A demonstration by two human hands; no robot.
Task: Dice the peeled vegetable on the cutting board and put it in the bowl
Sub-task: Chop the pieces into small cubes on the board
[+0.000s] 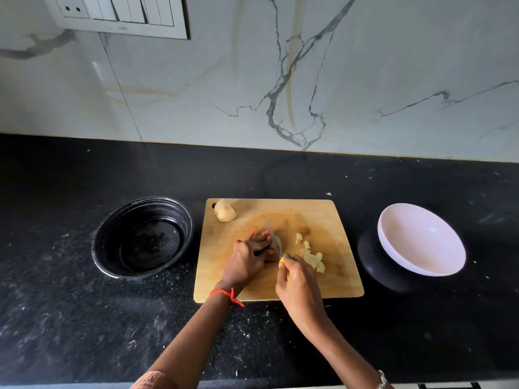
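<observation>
On the cutting board, the left hand has its grip curled over the peeled vegetable. The right hand has its grip clasped on the knife, with diced cubes just right.

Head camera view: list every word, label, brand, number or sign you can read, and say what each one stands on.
No readable text anywhere in this view.
Switch panel on the wall: plain rockers and sockets, no legible marking.
Cutting board, knife, white bowl, black bowl: no print, brand or number visible.
</observation>
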